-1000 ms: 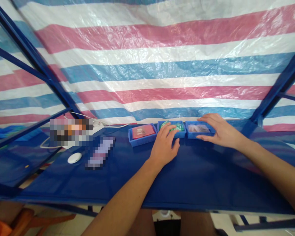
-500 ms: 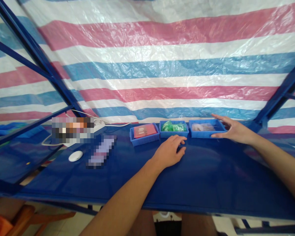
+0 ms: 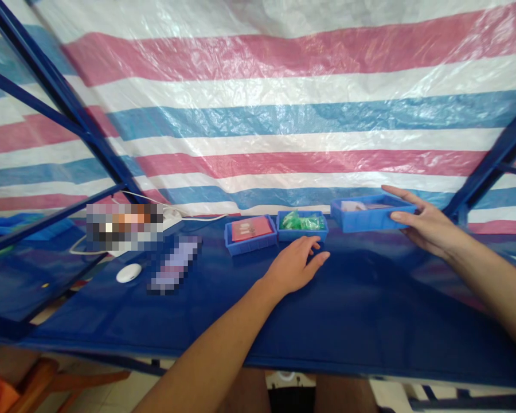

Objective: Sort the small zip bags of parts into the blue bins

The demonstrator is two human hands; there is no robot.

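My right hand [image 3: 425, 226] grips the right end of a blue plastic bin [image 3: 365, 221], thumb at the front wall and fingers behind, and the bin is lifted off the table. Pale items in clear wrapping [image 3: 356, 205] lie inside it. In front of the middle blue bin [image 3: 301, 234], which has green plastic packets [image 3: 303, 220] in it, my left hand [image 3: 296, 264] rests with its thumb out and fingers loosely bent, holding nothing. To its left stands another blue bin [image 3: 253, 245] with a red packet [image 3: 251, 228] in it.
On the blue table [image 3: 348, 321] at left lie a white round object [image 3: 129, 273], a blurred flat phone-like thing [image 3: 175, 265] and a white power strip [image 3: 163, 223] with cables. A striped plastic sheet [image 3: 284, 126] hangs behind, between blue metal posts [image 3: 494, 155].
My right hand has closed on the right-hand bin, raised it from the table and shifted it slightly right, tilting it. My left hand has stayed in place, its thumb spread a little wider.
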